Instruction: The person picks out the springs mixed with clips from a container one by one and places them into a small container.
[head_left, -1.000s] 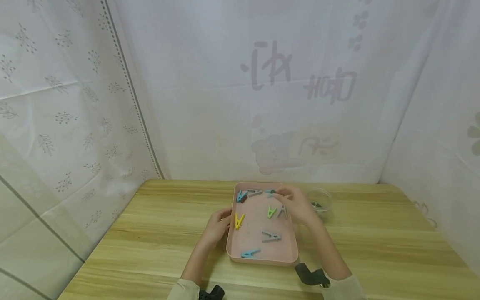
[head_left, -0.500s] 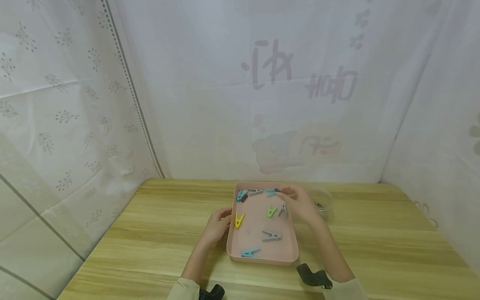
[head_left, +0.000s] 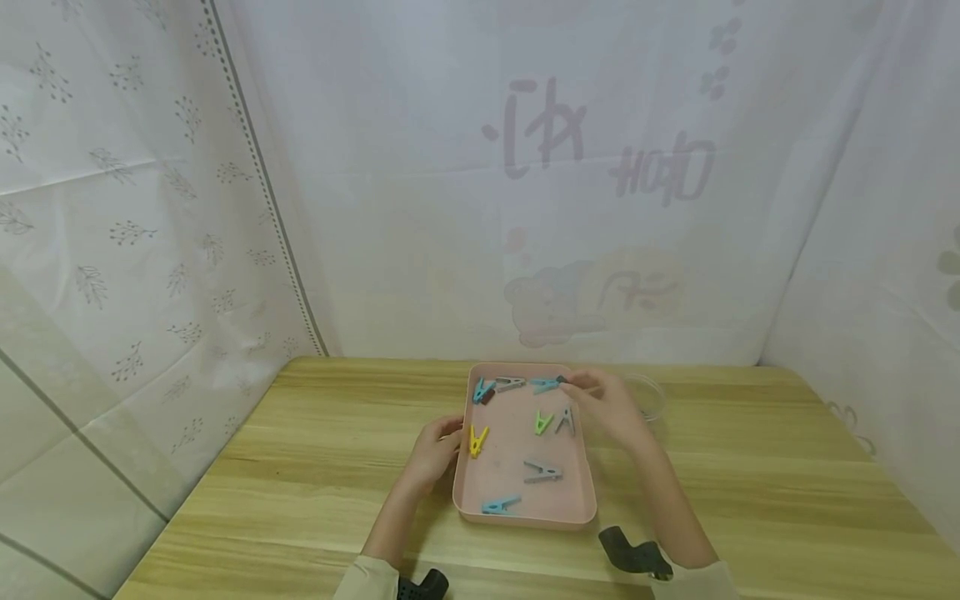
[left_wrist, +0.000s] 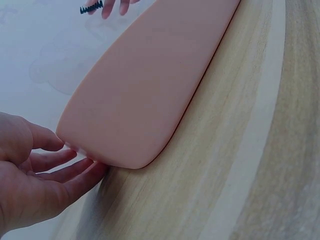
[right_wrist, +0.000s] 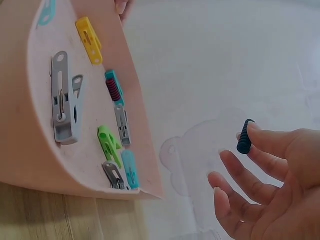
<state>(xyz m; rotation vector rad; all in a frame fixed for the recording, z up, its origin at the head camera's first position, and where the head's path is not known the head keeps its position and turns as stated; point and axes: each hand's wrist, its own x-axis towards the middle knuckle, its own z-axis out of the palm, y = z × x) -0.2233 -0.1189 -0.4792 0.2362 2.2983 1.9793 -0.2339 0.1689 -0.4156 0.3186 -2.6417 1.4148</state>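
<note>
My right hand [head_left: 611, 408] pinches a small dark spiral coil [right_wrist: 245, 137] between thumb and forefinger, the other fingers loosely bent. In the head view it is over the back right rim of a shallow pink tray [head_left: 525, 523], beside a blue clothespin [head_left: 546, 385]. At the tray's left side, the fingertips of my left hand [head_left: 435, 454] rest against the outer wall. Also in the tray lie a yellow clothespin [head_left: 477, 442], a light green one [head_left: 543, 422], several grey and blue ones, and a dark red coil [right_wrist: 114, 90] on a blue clothespin.
A clear round container [head_left: 652, 396] stands on the wooden table [head_left: 750, 467] behind my right hand, which partly hides it. White printed curtains [head_left: 420, 208] hang behind and to both sides of the table.
My right hand has shifted slightly right with the dark coil, uncovering more of the blue clothespin and hiding more of the clear container. The left hand and the tray stay put.
</note>
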